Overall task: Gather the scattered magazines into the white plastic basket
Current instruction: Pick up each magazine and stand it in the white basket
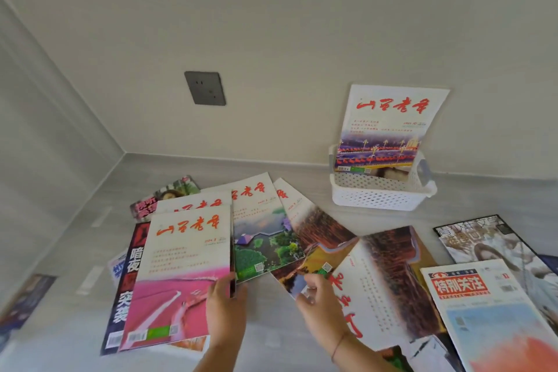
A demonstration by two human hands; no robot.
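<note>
The white plastic basket [377, 195] stands by the wall at the right, with one magazine [392, 118] upright in it, leaning on the wall. Several magazines lie scattered on the grey floor. My left hand [225, 311] grips the right edge of a magazine with a pink cover [178, 275], which lies on top of a small stack. My right hand [320, 302] pinches the lower corner of a red-brown covered magazine [314, 229]. A green-covered magazine [262, 229] lies between the two.
More magazines lie at the right: an angled red-brown one [389, 281], a white one with a red title block [489, 311] and a black-framed one [495, 241]. A black-spined magazine [123, 296] sits under the pink one. A grey wall socket [205, 88] is above.
</note>
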